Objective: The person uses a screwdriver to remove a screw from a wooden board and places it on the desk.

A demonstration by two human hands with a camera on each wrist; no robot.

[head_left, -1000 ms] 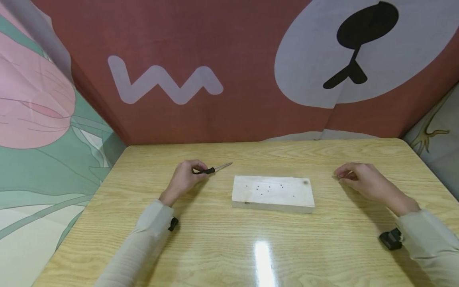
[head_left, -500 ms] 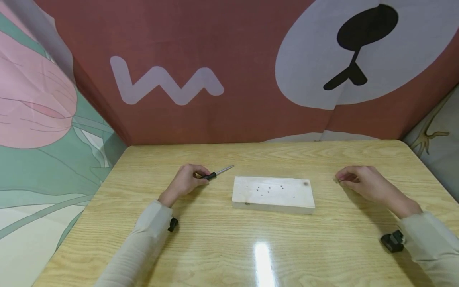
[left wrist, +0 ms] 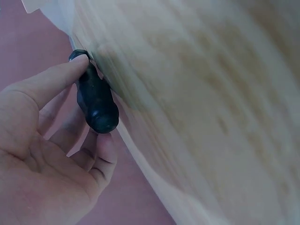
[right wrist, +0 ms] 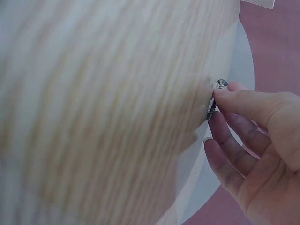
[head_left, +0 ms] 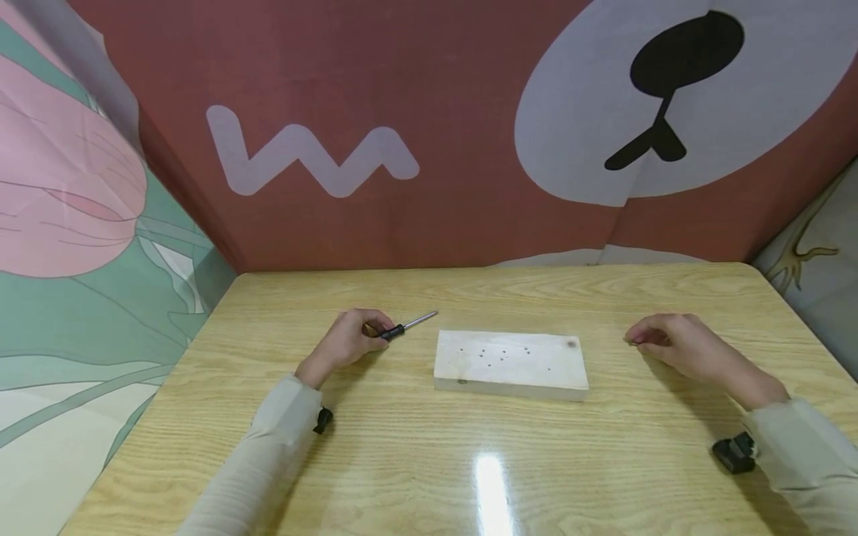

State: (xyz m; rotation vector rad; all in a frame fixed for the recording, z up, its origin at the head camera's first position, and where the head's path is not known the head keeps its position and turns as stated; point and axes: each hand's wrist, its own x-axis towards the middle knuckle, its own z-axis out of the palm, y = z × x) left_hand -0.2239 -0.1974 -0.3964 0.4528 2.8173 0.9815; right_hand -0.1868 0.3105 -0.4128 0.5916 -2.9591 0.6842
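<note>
In the head view my left hand (head_left: 350, 342) grips a screwdriver (head_left: 395, 332) to the left of the wooden block, its metal shaft angled up and right. Close up, the left wrist view shows the black handle (left wrist: 97, 101) between thumb and fingers. Over on the right, my right hand (head_left: 680, 346) pinches a small metal screw, barely visible from the head. The right wrist view shows this screw (right wrist: 221, 84) between thumb and fingertips, head upward and threaded shank down. Between both hands lies the pale wooden block (head_left: 556, 353), with several small dark holes or dots on top.
A light wood-grain table (head_left: 402, 461) carries everything, with a bright glare patch near its front. Behind it hangs a reddish-brown cloth (head_left: 456, 223) with a cartoon print. A floral-patterned cloth (head_left: 74, 320) covers the left side.
The screwdriver has come slightly nearer to me and sits deeper among the left fingers. My right hand has shifted slightly toward me. The block keeps its place.
</note>
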